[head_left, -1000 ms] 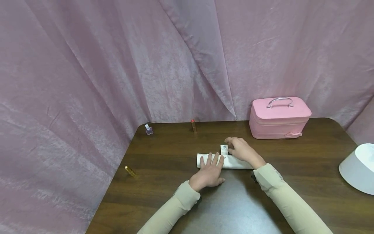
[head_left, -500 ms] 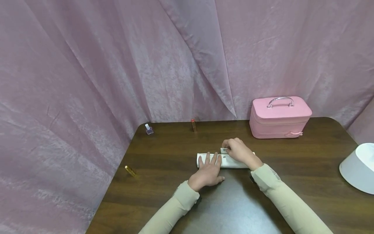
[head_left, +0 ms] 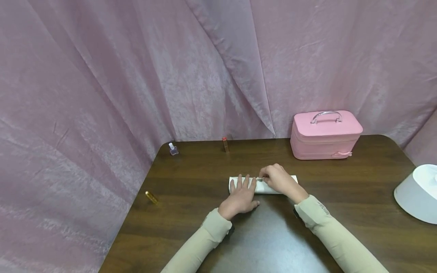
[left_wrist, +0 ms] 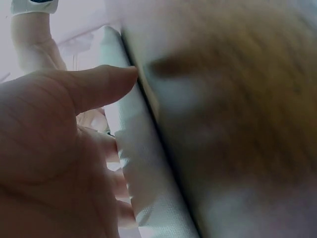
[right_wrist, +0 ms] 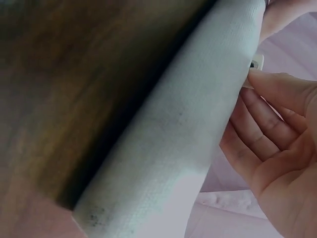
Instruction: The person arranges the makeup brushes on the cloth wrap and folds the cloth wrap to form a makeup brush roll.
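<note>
At frame centre on the tabletop (head_left: pixel 191 182), pinning the rolled white pouch (head_left: pixel 269 188) with flat left hand (head_left: pixel 240 197), right hand (head_left: pixel 278 178) pinching its snap tab (right_wrist: pixel 255 64), probably fastening; next, a firm press.

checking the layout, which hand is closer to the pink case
Right. The right hand lies on the white roll, toward the pink case; the left hand presses the roll's far end.
</note>
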Demonstrator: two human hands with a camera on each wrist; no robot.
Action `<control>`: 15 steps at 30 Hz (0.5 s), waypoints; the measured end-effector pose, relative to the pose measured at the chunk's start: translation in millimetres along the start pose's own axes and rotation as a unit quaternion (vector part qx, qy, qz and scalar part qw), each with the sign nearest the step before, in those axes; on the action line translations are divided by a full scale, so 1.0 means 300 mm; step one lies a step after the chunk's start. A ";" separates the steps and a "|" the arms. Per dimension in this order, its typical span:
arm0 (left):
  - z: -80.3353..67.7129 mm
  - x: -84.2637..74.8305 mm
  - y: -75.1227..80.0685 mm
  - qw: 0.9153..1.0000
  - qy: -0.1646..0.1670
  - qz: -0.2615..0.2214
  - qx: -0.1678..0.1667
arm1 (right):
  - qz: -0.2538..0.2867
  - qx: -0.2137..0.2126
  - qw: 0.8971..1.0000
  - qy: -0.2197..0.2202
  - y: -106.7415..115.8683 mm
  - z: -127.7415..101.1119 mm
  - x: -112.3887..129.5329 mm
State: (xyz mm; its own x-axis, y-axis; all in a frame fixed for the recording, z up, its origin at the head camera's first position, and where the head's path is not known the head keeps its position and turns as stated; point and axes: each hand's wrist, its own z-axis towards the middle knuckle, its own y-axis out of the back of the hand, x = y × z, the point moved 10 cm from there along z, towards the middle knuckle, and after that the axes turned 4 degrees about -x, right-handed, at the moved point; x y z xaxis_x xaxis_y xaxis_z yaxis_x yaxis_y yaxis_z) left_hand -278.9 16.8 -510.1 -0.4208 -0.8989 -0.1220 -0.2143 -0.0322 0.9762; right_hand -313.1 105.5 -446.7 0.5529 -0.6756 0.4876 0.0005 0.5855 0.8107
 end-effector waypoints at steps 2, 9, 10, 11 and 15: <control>0.003 0.003 0.002 1.000 0.003 0.004 0.000 | 0.000 -0.003 1.000 -0.002 0.000 -0.003 0.000; 0.004 0.003 0.003 1.000 0.003 0.008 0.008 | -0.003 -0.016 1.000 0.014 0.003 -0.011 0.013; 0.005 0.004 0.004 1.000 0.004 0.008 0.008 | -0.004 -0.019 1.000 0.019 0.004 -0.012 0.016; 0.006 0.004 0.004 1.000 0.004 0.007 0.009 | -0.004 -0.021 1.000 0.023 0.005 -0.013 0.019; 0.009 0.007 0.005 1.000 0.005 0.005 0.007 | -0.006 -0.028 0.999 0.036 0.002 -0.015 0.026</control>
State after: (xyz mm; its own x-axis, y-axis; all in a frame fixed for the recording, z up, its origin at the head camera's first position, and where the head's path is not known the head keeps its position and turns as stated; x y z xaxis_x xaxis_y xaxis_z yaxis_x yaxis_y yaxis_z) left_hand -282.4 16.1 -509.3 -0.4138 -0.9038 -0.1095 -0.2227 -0.0162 0.9748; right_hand -305.0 102.6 -443.9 0.6117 -0.6493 0.4519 0.0525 0.6033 0.7958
